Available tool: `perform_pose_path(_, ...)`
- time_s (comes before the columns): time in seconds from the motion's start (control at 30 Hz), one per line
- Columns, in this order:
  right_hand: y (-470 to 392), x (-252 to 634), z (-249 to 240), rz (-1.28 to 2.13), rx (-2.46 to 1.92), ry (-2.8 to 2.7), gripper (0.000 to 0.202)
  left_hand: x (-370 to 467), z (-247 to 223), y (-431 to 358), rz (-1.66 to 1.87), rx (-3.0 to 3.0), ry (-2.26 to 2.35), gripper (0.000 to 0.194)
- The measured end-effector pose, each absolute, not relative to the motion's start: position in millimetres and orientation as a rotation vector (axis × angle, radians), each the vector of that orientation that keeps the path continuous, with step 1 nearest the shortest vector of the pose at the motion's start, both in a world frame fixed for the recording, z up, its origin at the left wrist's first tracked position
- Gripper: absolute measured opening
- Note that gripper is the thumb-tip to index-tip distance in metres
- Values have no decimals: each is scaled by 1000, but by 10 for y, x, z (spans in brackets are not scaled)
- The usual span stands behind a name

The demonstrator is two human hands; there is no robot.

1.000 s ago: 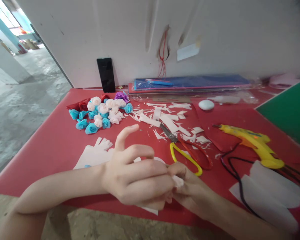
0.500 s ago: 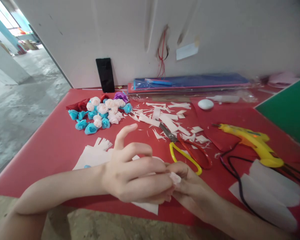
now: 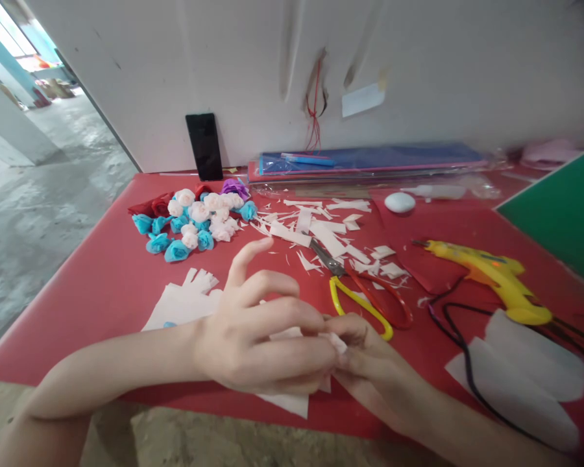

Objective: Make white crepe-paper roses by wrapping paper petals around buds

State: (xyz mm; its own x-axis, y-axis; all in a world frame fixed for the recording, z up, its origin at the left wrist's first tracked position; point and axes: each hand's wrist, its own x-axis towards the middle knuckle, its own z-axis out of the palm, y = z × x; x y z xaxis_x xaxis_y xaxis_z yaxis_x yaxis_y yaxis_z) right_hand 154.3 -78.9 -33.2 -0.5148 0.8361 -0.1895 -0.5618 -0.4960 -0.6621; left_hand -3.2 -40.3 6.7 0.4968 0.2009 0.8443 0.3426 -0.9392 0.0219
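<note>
Both of my hands meet over the front of the red table (image 3: 97, 279). Between their fingertips is a small pale pink paper flower (image 3: 339, 344), mostly covered by the fingers. My left hand (image 3: 267, 331) grips it from the left, with its index and little fingers curled and partly raised. From the right, my right hand (image 3: 370, 360) pinches the flower between thumb and fingers. Scissors (image 3: 343, 269) with one yellow and one red handle lie just beyond my hands. White paper with a cut fringe (image 3: 182, 301) lies beside my left wrist.
Blue, pink, red and purple paper flowers (image 3: 178, 250) are heaped at back left. White paper scraps (image 3: 328, 237) litter the middle. A yellow glue gun (image 3: 496, 272) with a dark cord lies right, near pale sheets (image 3: 520, 376). A phone (image 3: 205, 148) leans on the wall.
The fingers of my left hand have shifted slightly around the flower, and less of the flower shows now. My right hand has stayed almost still.
</note>
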Motion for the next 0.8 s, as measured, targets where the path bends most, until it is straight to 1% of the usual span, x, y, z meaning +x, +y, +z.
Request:
perform_pose_path(0.1, -792, 1548, -335, 2076, -620, -674, 8, -52, 78, -406, -1419, -2575, -455, 11)
perform_pose_path(0.3, -801, 1565, -344, 2059, -665, -680, 6, -123, 112, -412, -1220, -2577, -427, 8)
perform_pose_path(0.6, -776, 1523, -303, 1983, -744, -685, 11, -103, 102, -407, -1227, -2504, -471, 9)
perform_pose_path(0.7, -784, 1525, -305, 1980, -770, -689, 14, -79, 72, -399, -1270, -2438, -465, 14)
perform_pose_path(0.8, -808, 1521, -312, 2037, -755, -636, 13, -49, 15, -396, -1366, -2332, -440, 18)
